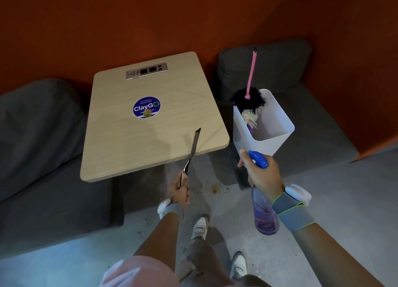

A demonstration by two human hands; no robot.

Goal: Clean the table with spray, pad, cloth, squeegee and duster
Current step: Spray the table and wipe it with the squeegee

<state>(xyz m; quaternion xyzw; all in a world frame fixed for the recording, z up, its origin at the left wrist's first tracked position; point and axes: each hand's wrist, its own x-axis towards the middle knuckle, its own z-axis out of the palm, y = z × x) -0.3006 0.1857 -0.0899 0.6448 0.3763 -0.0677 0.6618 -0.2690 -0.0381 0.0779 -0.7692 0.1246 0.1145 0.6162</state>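
- Two orange walls (150, 17) meet at a corner behind everything, above a grey floor (323, 200).
- There are two grey cushioned seats: the left seat (38, 135) and the right seat (269, 66), one on either side of the surface.
- One pale wood surface (133, 146) stands between them. It carries one round blue sticker (146, 107) at its middle and one metal socket panel (146, 70) near its far edge.
- One white container (273, 135) is held up to the right of the surface, apart from it.
- One duster (249, 101) stands in the container, pink handle up and dark head at the rim.
- One spray bottle (265, 211), with a purple body and blue trigger, hangs below the right hand.
- One squeegee (195, 144) points over the surface's near edge; whether it touches cannot be told.
- Both hands wear wristbands. The right hand (260, 174) is curled round the bottle's neck, fingertips against the container's base. The left hand (179, 191) grips the squeegee's handle.
- Two white shoes (200, 227) stand on the floor.
- Crumbs (215, 190) lie on the floor near the surface's base.
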